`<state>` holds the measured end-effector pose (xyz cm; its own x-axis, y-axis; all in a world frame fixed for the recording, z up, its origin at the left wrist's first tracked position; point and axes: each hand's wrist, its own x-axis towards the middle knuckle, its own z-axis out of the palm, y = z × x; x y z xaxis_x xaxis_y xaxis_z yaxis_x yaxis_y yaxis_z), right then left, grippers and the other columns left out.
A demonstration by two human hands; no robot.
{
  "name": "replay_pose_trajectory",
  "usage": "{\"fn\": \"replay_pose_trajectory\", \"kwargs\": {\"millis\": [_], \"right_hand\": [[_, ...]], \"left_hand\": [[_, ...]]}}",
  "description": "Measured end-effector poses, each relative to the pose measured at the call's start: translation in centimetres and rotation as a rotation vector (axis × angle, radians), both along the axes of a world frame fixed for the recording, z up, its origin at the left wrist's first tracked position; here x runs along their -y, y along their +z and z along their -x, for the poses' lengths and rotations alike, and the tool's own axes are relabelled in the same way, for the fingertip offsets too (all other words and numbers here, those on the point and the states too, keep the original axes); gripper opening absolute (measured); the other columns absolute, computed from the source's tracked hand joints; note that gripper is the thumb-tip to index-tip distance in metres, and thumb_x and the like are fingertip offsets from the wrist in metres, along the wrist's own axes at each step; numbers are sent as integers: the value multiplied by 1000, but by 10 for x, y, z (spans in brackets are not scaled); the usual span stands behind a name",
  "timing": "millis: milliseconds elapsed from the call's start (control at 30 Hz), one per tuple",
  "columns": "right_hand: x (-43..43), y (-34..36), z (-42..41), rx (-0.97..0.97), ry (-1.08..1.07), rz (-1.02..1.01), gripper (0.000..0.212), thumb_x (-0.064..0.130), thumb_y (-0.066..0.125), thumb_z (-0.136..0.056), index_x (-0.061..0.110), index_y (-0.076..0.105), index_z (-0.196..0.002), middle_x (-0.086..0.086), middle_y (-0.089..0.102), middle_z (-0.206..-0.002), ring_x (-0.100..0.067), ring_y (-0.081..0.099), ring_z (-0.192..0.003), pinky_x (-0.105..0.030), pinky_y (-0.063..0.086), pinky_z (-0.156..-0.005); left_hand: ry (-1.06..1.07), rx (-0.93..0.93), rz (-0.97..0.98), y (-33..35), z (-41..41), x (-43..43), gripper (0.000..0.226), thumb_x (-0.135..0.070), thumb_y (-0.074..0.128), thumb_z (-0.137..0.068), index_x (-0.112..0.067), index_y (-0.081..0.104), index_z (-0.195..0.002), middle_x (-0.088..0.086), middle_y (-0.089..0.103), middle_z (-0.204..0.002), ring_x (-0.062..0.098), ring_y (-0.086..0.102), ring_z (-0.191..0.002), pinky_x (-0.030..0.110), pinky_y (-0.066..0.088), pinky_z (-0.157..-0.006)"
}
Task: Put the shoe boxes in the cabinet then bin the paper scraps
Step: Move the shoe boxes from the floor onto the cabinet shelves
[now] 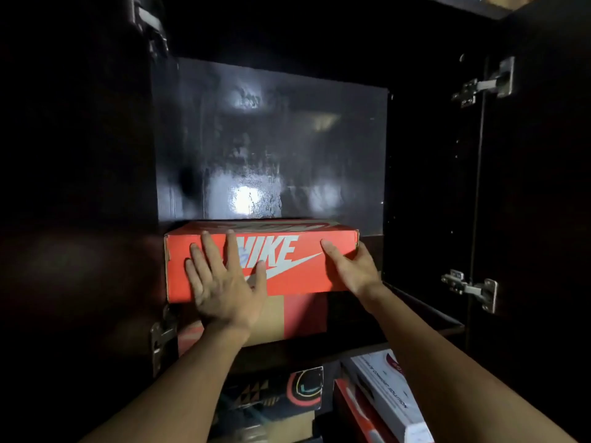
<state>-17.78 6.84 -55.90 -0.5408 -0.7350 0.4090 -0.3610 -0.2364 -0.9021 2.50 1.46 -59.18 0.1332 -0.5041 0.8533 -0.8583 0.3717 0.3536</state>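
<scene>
Head view: an orange shoe box (287, 266) is pressed toward the back of a dark cabinet (96, 219) by two bare hands. The left hand (224, 282) is laid flat on the box's front face, fingers spread wide and gripping nothing, a posture that suits pushing rather than lifting. The right hand (351, 266) is set against the box's right end, also open, the thumb on the front face and the fingers apparently wrapped round the corner, seemingly to keep the box square as it slides. The box is stacked on a second box (287, 318) of tan and orange card, which sits on the shelf (351, 345); the upper box overhangs the lower one toward the viewer, so it is judged not yet fully seated.

Behind the stack, the glossy back panel (271, 139) is seen bare and reflective, and free space is left above the box. Both doors are swung wide, with metal hinges (483, 81) visible at the right and a lower hinge (161, 337) at the left, just beside the box's near corner; a snag there is thought possible. On the shelf below, a white box (383, 398) and a dark patterned box (281, 391) are stored. No paper scraps or bin are shown.
</scene>
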Motion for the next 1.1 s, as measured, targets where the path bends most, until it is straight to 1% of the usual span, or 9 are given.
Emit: {"fn": "replay_pose_trajectory", "kwargs": {"millis": [100, 167, 233, 300, 400, 533, 667, 867, 1100], "right_hand": [[22, -7, -4, -154, -142, -123, 91, 53, 75, -79, 16, 31, -149, -14, 36, -141, -30, 45, -130, -40, 37, -112], [32, -12, -10, -223, -200, -159, 98, 49, 73, -82, 19, 16, -156, -15, 25, -144, -35, 37, -135, -44, 35, -111], [43, -19, -14, -279, -216, -186, 101, 43, 71, -86, 21, 3, -158, -15, 22, -150, -36, 36, -136, -46, 37, -109], [52, -25, -16, -333, -210, -223, 103, 39, 68, -90, 20, -7, -157, -13, 18, -157, -37, 36, -138, -45, 36, -109], [56, -29, -13, -371, -172, -241, 104, 38, 67, -91, 18, -12, -156, -7, 7, -164, -34, 36, -141, -43, 37, -109], [43, -28, -4, -415, -93, -270, 101, 48, 68, -85, 23, 3, -157, 3, 10, -166, -24, 37, -143, -46, 40, -110], [11, -31, 5, -464, -8, -320, 84, 51, 60, -92, 29, 13, -158, 0, 4, -166, -23, 16, -151, -38, 22, -119], [-76, -52, 25, -385, -18, -286, 75, 54, 62, -89, 28, 33, -153, 0, 34, -159, -18, 31, -146, -34, 24, -121], [-222, -123, 38, -340, -166, -264, 61, 42, 62, -94, 23, 42, -149, -1, 36, -157, -13, 29, -146, -19, 23, -113]], "left_hand": [[47, 68, -75, 12, -1, 13, 77, -57, 48, -81, -17, 41, -146, 23, 28, -154, 40, 17, -146, 50, 9, -119], [46, 119, -175, 20, -5, 21, 79, -57, 51, -85, -22, 28, -152, 18, 16, -160, 36, 7, -149, 48, 10, -119], [38, 144, -234, 23, -8, 26, 81, -58, 50, -86, -27, 20, -154, 12, 6, -162, 33, 4, -149, 46, 24, -115], [44, 182, -253, 23, -8, 28, 80, -60, 48, -86, -29, 19, -153, 10, 2, -163, 33, 3, -149, 42, 34, -108], [37, 215, -268, 24, -9, 29, 78, -58, 47, -87, -29, 18, -153, 9, 1, -163, 33, 2, -149, 41, 35, -107], [39, 241, -309, 25, -13, 29, 79, -56, 49, -85, -32, 16, -153, 9, -1, -163, 33, 2, -149, 43, 31, -109], [65, 282, -395, 42, -14, 21, 82, -60, 52, -79, -31, 23, -150, 8, 5, -160, 33, 9, -145, 47, 35, -107], [4, 275, -511, 48, 4, -15, 73, -60, 55, -78, -23, 41, -139, 15, 22, -148, 36, 22, -137, 51, 31, -109], [-707, 286, -569, -38, 77, -130, 59, -58, 56, -82, -24, 56, -130, 7, 57, -135, 30, 51, -125, 36, 44, -101]]}}
